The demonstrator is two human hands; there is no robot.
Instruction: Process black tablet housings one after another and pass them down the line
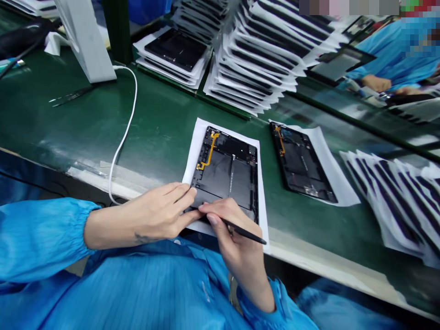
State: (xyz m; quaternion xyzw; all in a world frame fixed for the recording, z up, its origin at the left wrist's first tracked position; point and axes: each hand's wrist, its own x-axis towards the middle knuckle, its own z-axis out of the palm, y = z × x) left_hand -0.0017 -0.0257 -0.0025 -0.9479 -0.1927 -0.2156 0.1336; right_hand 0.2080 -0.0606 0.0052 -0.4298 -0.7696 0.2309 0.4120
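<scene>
A black tablet housing (223, 169) with an orange flex cable along its left side lies on a white sheet (263, 206) at the table's front edge. My right hand (237, 229) is closed around a thin black tool (248, 234), whose tip is hidden near the housing's lower edge. My left hand (154, 213) rests at the housing's lower left corner, its fingers stretched over the edge, with nothing visible held. The fingertips of both hands nearly meet there.
A second open housing (302, 162) lies on paper to the right. Tall stacks of paper-separated panels (254, 59) stand behind, another stack (392, 201) at far right. Tweezers (70, 97), a white stand (87, 46) and a white cable (132, 107) are left. Across the table are a person's hands (378, 84).
</scene>
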